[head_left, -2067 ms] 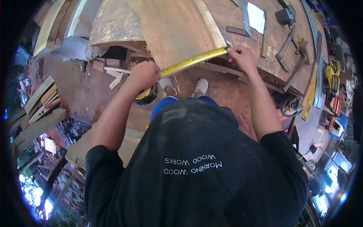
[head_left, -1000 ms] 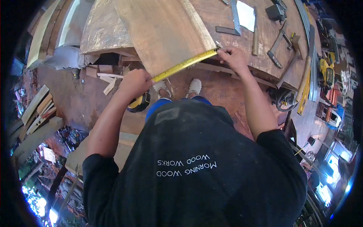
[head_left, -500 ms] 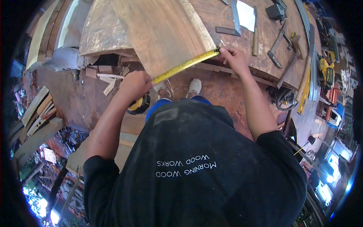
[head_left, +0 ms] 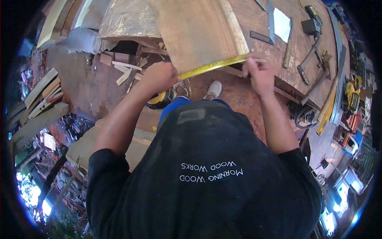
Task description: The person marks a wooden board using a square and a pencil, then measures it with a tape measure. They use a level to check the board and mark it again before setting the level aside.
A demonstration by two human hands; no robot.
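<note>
My left hand is closed round the yellow blade of a tape measure. Below that hand hangs its black and yellow case, partly hidden by the wrist. The blade stretches along the near end of a wide wooden board, from the left corner to the right one. At the board's right corner, my right hand is blurred, its fingers curled beside the blade's end. A thin pale stick, smeared by motion, shows at those fingertips.
On the workbench to the right lie a square, white paper, a wooden-handled tool and a frame-like hand tool. Wood offcuts lie on the floor at left. Planks are stacked farther left.
The view has shifted, so the scene sits farther right. My right hand has come slightly down from the blade's end and its fingers have moved. The left hand keeps its hold on the tape.
</note>
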